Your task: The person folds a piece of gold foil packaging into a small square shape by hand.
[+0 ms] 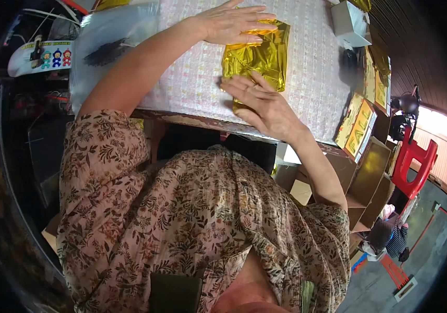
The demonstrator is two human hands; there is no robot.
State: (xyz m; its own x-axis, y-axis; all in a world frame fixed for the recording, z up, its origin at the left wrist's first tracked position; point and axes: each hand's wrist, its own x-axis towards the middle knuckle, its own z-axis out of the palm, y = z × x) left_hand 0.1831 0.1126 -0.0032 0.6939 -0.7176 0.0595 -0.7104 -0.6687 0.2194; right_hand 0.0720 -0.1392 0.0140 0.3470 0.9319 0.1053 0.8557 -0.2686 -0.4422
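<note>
My left hand was open, palm down, with its fingers extended over the upper part of the gold foil piece. My right hand was open at the near end of the foil, fingers directed forward and left, slightly blurred; neither hand was clenched. Whether the right fingertips pressed on the foil, I could not tell. The gold foil piece lay creased on the patterned cloth, between clear plastic sheeting at left and a white box at right.
</note>
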